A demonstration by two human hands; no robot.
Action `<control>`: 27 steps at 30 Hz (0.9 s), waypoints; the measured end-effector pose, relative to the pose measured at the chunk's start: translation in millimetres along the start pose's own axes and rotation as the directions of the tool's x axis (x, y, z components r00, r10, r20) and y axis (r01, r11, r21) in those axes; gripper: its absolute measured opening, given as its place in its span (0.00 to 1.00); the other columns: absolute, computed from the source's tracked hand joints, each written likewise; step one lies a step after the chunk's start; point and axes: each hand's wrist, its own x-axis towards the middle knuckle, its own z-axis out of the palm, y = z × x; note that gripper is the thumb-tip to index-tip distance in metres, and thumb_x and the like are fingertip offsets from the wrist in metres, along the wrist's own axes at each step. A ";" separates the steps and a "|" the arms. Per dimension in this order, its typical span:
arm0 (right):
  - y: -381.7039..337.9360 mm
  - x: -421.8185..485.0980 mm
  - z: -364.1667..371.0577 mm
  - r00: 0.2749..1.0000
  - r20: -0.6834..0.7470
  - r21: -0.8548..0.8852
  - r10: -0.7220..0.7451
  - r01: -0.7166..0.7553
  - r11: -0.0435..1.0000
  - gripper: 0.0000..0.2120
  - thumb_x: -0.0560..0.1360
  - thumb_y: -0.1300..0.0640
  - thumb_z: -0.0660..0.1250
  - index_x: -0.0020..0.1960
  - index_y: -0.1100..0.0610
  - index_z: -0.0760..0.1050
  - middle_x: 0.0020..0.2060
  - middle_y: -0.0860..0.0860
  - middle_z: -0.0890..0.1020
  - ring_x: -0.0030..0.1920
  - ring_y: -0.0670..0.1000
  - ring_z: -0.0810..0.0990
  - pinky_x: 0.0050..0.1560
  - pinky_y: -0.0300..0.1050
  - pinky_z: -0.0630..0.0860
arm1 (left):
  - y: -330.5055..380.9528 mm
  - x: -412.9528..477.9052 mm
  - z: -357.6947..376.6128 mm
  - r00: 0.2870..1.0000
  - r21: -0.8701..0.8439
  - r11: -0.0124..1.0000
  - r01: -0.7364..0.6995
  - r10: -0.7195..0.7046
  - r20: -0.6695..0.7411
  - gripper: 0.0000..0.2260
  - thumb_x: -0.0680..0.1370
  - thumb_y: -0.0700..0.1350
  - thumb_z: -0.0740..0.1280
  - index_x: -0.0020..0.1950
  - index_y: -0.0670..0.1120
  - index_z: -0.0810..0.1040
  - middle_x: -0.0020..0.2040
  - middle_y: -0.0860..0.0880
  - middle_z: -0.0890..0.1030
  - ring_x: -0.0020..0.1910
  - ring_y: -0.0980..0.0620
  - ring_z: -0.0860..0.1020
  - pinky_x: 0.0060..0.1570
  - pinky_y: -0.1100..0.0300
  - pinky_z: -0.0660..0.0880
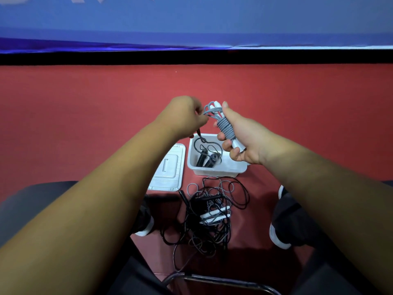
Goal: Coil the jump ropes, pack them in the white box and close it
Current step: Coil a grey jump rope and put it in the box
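We hold the grey jump rope (225,126) above the white box (212,170), which sits open on the red floor (85,124). Our right hand (244,141) has its fingers curled around the wound bundle and its white handles. Our left hand (185,116) pinches a loose strand at the bundle's far end. A dark strand hangs from that pinch into the box, and we cannot tell which rope it belongs to.

The bundle's long axis runs from its far end above the box's back wall down toward the box's right wall, so the box lies straight below the fingers. The right hand is nearer to it and looks best placed to lower the bundle in.

A black coiled rope (205,159) already lies inside the box. The lid (168,169) rests just left of the box, and a tangle of ropes (212,211) waits on its near side.
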 end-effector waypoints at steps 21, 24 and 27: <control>-6.2 -0.4 -9.2 0.996 -0.061 0.036 -0.057 0.060 0.998 0.31 0.65 0.19 0.70 0.49 0.46 0.78 0.38 0.48 0.78 0.29 0.46 0.71 0.27 0.37 0.60 | -16.1 0.9 -3.8 0.940 -0.405 0.911 -0.074 0.199 0.276 0.05 0.79 0.43 0.74 0.51 0.41 0.85 0.46 0.43 0.88 0.44 0.52 0.83 0.59 0.51 0.79; -6.1 0.2 -12.0 0.995 -0.073 0.018 -0.074 0.075 0.997 0.28 0.66 0.23 0.73 0.49 0.46 0.78 0.37 0.47 0.78 0.29 0.46 0.71 0.27 0.37 0.60 | -14.2 0.0 -6.2 0.933 -0.336 0.939 -0.065 0.177 0.314 0.05 0.77 0.42 0.77 0.52 0.45 0.87 0.44 0.44 0.88 0.40 0.53 0.82 0.56 0.49 0.81; -7.1 0.7 -13.9 0.996 -0.040 -0.010 -0.078 0.078 0.997 0.22 0.72 0.31 0.71 0.50 0.48 0.79 0.36 0.48 0.78 0.29 0.47 0.70 0.27 0.38 0.59 | -16.8 1.0 -11.1 0.932 -0.257 0.966 -0.030 0.120 0.343 0.06 0.76 0.46 0.78 0.53 0.51 0.89 0.41 0.47 0.87 0.38 0.53 0.82 0.52 0.48 0.82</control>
